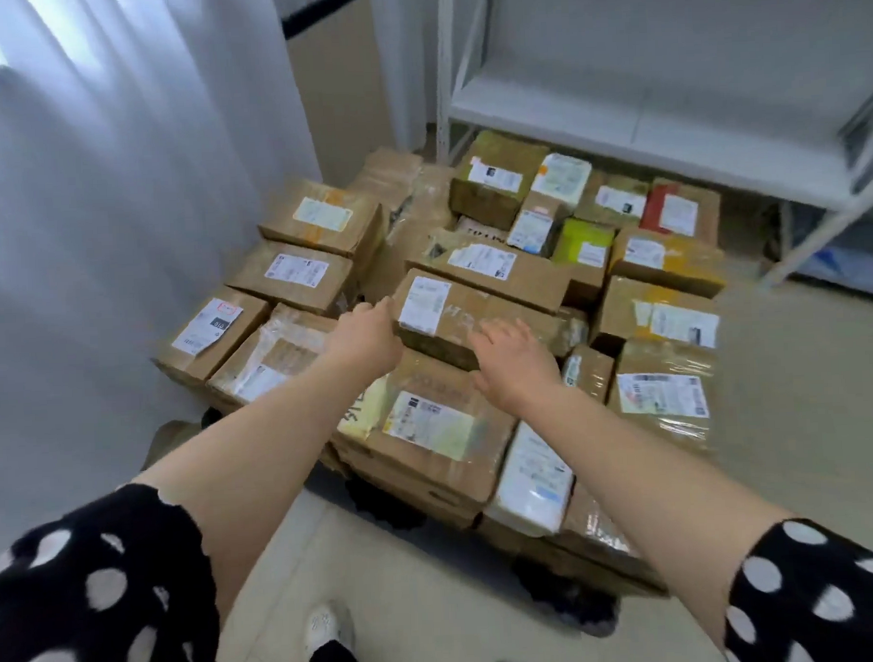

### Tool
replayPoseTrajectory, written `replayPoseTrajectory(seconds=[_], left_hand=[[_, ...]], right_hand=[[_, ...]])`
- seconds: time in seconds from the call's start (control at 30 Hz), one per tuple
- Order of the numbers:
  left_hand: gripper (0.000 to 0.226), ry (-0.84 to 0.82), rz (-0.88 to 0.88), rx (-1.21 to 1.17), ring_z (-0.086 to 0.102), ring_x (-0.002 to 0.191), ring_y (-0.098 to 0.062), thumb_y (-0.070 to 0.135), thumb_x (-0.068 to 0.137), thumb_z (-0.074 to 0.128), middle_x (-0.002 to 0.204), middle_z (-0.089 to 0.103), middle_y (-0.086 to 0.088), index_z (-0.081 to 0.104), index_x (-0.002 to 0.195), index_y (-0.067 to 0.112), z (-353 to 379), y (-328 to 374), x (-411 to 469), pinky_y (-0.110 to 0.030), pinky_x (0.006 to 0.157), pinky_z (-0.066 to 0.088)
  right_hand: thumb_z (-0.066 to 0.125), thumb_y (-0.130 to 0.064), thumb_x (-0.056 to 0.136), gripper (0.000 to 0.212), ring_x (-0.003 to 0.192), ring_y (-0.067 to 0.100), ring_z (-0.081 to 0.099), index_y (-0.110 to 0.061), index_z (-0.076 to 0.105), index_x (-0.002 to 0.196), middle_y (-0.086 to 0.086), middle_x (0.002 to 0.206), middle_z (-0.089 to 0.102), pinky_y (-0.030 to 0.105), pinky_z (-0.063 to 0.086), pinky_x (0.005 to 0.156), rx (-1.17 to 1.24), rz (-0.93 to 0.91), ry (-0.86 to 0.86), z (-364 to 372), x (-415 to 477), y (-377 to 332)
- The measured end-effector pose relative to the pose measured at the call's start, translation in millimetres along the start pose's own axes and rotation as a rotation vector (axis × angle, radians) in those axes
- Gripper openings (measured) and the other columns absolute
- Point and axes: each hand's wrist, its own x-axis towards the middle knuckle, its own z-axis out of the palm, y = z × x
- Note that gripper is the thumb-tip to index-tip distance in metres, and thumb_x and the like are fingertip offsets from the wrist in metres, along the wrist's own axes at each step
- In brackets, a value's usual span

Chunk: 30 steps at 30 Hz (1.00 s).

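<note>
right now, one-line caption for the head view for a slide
Left hand and right hand reach a long box atop labelled parcels beside a white shelf
</note>
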Motion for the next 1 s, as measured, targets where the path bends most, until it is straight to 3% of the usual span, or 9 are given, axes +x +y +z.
replayPoseTrajectory(seconds=[0.23,0.37,0.53,0.77,1.0], left_hand=[[0.066,0.016,0.391,0.267,0.036,0.133,-0.032,0.036,0.09,0.055,0.148,0.036,-0.006,0.025,0.148,0.024,-14,201,-50,-0.05,0.107,0.034],[0.075,0.055,0.644,0.344,0.028,0.14,-0.03,0.04,0.088,0.057,0.153,0.029,-0.005,0.017,0.15,0.03,-12,296,-71,-0.054,0.113,0.025],[0.073,0.051,0.859,0.388,0.033,0.137,-0.032,0.041,0.087,0.058,0.15,0.035,-0.006,0.021,0.148,0.029,4,389,-95,-0.056,0.111,0.026],[0.073,0.063,0.984,0.45,0.035,0.136,-0.029,0.043,0.09,0.053,0.149,0.036,-0.005,0.015,0.151,0.029,29,526,-120,-0.051,0.112,0.026],[0.064,0.09,0.954,0.453,0.037,0.134,-0.029,0.042,0.09,0.05,0.148,0.038,-0.005,0.025,0.148,0.029,66,716,-127,-0.052,0.113,0.024]], right_hand=[[0.045,-0.032,0.096,0.05,0.139,0.025,0.028,-0.013,0.036,0.141,0.009,0.148,0.036,0.043,0.006,0.119,-0.039,0.34,0.02,-51,-137,155],[0.049,-0.039,0.094,0.061,0.14,0.025,0.026,-0.01,0.031,0.144,0.01,0.149,0.034,0.042,0.002,0.12,-0.051,0.487,0.026,-75,-203,208],[0.048,-0.04,0.094,0.057,0.139,0.025,0.028,-0.011,0.036,0.141,0.01,0.146,0.038,0.041,0.0,0.119,-0.068,0.669,0.062,-78,-271,262],[0.047,-0.04,0.094,0.057,0.138,0.027,0.028,-0.012,0.035,0.142,0.01,0.146,0.037,0.044,-0.001,0.118,-0.063,0.828,0.074,-71,-345,364],[0.041,-0.046,0.097,0.058,0.14,0.029,0.024,-0.011,0.033,0.143,0.011,0.15,0.031,0.045,0.01,0.118,-0.019,0.851,0.141,-82,-426,538]])
